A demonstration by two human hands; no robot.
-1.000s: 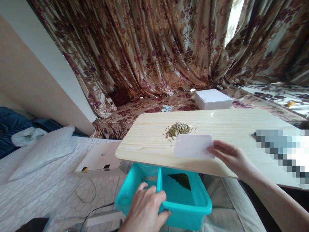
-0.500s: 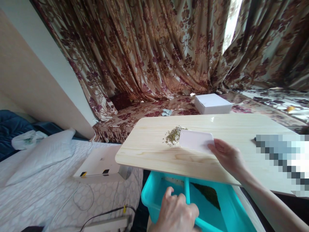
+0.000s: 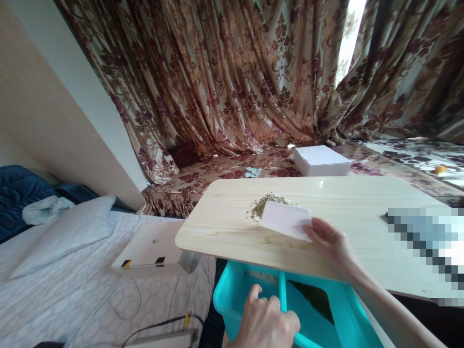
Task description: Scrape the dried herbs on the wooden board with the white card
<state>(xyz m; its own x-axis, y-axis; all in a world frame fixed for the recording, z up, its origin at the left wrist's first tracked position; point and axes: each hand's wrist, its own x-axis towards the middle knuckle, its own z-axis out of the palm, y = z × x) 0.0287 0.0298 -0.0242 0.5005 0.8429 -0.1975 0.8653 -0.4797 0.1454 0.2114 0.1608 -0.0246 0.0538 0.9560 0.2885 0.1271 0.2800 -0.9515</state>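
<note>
Pinching the right end of a thin, white, rectangular plastic-looking card (image 3: 286, 220), the right hand (image 3: 331, 244) holds it over the middle of the pale, wood-grained tabletop (image 3: 217, 208). The card looks light, smooth and fairly stiff; its short end gives a good thumb-and-finger hold, leaving the long edge free. The left hand (image 3: 266, 319) lies half curled at the near side of a turquoise, two-compartment plastic bin (image 3: 226, 292), below the tabletop's near edge; its thumb is hidden, so how firmly it grips cannot be told. The bin seems light and slightly flexible, best taken by its rim. Against the card's far side, on the tabletop, is a loose heap of small greenish grains with pale bits (image 3: 258, 209), likely dry and quick to scatter. Beyond the tabletop's far edge sits a flat white box (image 3: 322, 162).
</note>
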